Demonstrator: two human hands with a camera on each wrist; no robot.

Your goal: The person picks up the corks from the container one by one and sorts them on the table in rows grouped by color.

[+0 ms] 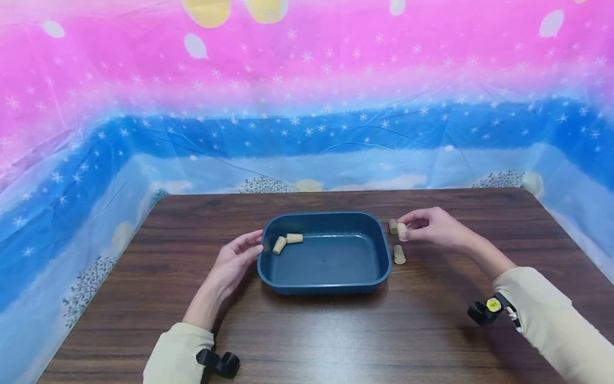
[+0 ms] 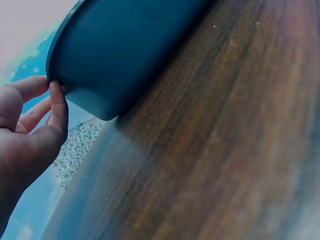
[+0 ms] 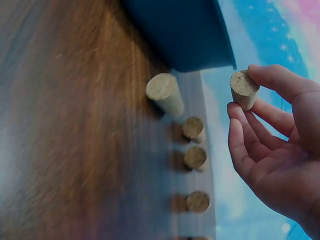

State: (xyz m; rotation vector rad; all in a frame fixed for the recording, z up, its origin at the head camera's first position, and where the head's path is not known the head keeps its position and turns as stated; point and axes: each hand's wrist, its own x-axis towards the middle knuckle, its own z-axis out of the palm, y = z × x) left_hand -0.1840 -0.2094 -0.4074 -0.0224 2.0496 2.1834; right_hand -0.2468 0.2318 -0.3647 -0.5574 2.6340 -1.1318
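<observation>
A dark blue rectangular basin sits on the table, and two tan corks, one a cork stopper lying on its side, are inside at its left end. At the left rim, my left hand pinches the edge of the basin between thumb and fingertips. To the right of the basin, my right hand holds a cork between thumb and fingers, raised above the table. Another cork stands near the basin's right wall, and a darker one shows just behind the held cork.
In the right wrist view, several more corks stand in a row on the table, running away from the basin. A patterned pink and blue cloth hangs behind and along both sides of the table.
</observation>
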